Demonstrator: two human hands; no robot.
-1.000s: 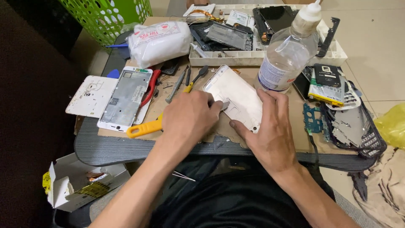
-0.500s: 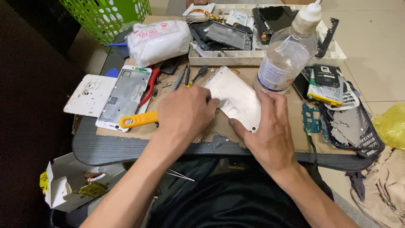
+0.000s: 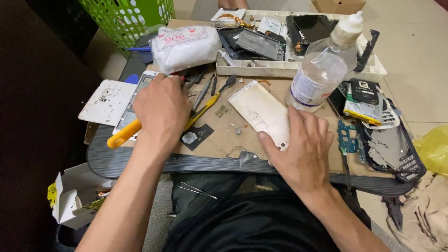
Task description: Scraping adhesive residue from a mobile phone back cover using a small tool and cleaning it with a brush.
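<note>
Left hand (image 3: 161, 109): curled palm-down over the tools at the left of the worktop (image 3: 140, 161); a yellow handle (image 3: 123, 134) sticks out from under it toward the person, but whether the fingers grip it cannot be told.
Right hand (image 3: 298, 149): flat and open, fingers spread, thumb and fingertips pressing on the near end of the white shell (image 3: 260, 112).
White shell: lies hollow side up on the brown board (image 3: 224, 135), between the two hands, its far end pointing away from the right hand.
Pouch (image 3: 184, 46): soft white pack with red print, beyond the left hand.
Bottle (image 3: 324, 67): clear plastic with a white nozzle and a pale label, upright just beyond the right hand.
Battery (image 3: 364, 95): flat black and yellow pack with a label, to the right of the bottle.
Tray (image 3: 303, 70): shallow white box beyond both hands, holding dark phone parts and screens.
Basket (image 3: 128, 16): green mesh, far beyond the left hand.
Small box (image 3: 70, 198): open white carton below the worktop, nearer the person than the left hand; contents unclear.
Back cover (image 3: 106, 101): white plate, left of the left hand.
Circuit board (image 3: 347, 137): blue, just right of the right hand.
</note>
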